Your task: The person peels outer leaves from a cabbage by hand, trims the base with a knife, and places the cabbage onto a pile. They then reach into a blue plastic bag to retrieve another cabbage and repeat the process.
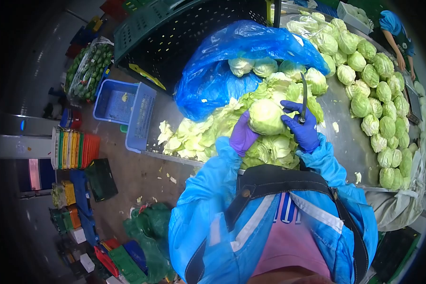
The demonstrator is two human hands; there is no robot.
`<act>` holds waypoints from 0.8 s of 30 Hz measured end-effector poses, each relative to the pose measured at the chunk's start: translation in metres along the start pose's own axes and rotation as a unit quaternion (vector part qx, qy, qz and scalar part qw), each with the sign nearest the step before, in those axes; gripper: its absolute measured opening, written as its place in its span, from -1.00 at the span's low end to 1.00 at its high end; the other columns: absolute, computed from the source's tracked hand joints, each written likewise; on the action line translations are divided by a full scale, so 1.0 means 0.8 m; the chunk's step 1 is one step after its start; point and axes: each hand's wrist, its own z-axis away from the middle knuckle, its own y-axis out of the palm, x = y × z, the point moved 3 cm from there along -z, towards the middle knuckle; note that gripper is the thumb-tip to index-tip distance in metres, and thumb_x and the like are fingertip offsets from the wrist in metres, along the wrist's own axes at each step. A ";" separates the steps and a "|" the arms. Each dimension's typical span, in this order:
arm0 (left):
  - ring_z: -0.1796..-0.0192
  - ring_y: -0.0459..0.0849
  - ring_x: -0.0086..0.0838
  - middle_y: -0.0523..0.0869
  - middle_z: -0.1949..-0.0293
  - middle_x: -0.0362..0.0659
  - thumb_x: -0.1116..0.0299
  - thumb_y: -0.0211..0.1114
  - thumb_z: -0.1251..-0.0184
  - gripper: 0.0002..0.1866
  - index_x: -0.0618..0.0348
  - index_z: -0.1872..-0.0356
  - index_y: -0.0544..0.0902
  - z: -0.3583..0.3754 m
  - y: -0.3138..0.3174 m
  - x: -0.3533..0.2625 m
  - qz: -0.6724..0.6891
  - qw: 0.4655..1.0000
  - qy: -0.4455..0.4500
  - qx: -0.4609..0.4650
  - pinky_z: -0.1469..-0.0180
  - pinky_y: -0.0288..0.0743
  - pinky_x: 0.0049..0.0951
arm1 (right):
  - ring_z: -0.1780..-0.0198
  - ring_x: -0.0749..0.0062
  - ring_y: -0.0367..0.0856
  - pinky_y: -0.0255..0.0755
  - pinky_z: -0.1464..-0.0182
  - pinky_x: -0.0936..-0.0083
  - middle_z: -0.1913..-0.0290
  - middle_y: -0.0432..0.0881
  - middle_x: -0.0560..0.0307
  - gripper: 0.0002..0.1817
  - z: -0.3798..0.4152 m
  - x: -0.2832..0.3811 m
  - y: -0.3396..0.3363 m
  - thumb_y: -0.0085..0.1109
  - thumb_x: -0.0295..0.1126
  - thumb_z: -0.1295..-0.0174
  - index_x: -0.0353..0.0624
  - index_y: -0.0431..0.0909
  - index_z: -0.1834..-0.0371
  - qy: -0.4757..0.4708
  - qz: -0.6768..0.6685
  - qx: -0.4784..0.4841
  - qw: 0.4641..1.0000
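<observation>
Spanning the frame, the steel desk [341,118] is carrying trimmed heads at its far side, keeping loose leaves [199,135] near the worker. The left hand [243,136] is cupping the cabbage [266,116], fingers curled around it. The right hand [302,128] is gripping the knife [304,97] (blade upright), fingers clamped on its handle.

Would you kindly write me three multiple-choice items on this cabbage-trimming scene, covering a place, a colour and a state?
1. Where does the blue bag lie?
A. on the table beyond the loose leaves
B. on the floor
C. in the small blue crate

2. What colour is the left hand glove?
A. yellow
B. purple
C. white

3. How is the knife held in the right hand?
A. blade up
B. blade down into the cabbage
C. lying flat on the table

Answers: 1 A, bag beyond the leaf pile; 2 B, purple against the cabbage; 3 A, blade rises above the fist.
</observation>
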 end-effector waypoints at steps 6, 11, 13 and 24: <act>-0.37 0.26 -0.09 0.22 -0.35 0.08 0.43 0.27 -0.11 -0.14 0.30 -0.41 -0.01 0.016 0.011 0.008 0.053 0.997 -0.062 0.011 -0.40 0.11 -0.06 | 0.53 0.75 0.36 0.26 0.49 0.79 0.35 0.56 0.28 -0.62 -0.003 -0.009 -0.021 0.10 -0.29 -0.28 -0.15 0.49 -0.14 0.092 -0.040 -0.014 0.995; -0.29 0.35 -0.14 0.35 -0.23 0.02 0.41 0.53 0.19 -0.06 0.32 -0.29 0.21 0.009 0.026 -0.013 -0.377 0.919 0.049 -0.101 -0.31 0.26 -0.20 | 0.50 0.55 0.48 0.38 0.40 0.58 0.36 0.60 0.15 -0.53 0.003 -0.011 -0.036 -0.11 -0.14 -0.38 -0.12 0.37 -0.27 0.061 0.114 0.047 0.990; -0.24 0.40 -0.16 0.40 -0.17 -0.01 0.38 0.61 0.30 -0.06 0.31 -0.24 0.30 0.008 0.038 -0.020 -0.526 0.832 0.094 -0.147 -0.25 0.32 -0.24 | 0.45 0.30 0.59 0.43 0.34 0.41 0.38 0.62 -0.02 -0.51 0.014 -0.003 -0.023 -0.09 -0.15 -0.38 -0.06 0.29 -0.33 -0.021 0.268 0.101 0.958; -0.09 0.44 -0.13 0.45 0.00 0.00 0.24 0.65 0.48 -0.06 0.22 -0.12 0.40 0.011 0.052 -0.030 -0.744 0.602 0.274 -0.094 -0.12 0.35 -0.21 | 0.50 -0.08 0.55 0.37 0.43 0.18 0.57 0.54 -0.19 -0.33 0.028 -0.009 0.008 0.04 -0.26 -0.31 0.02 0.03 -0.46 -0.102 0.417 0.163 0.888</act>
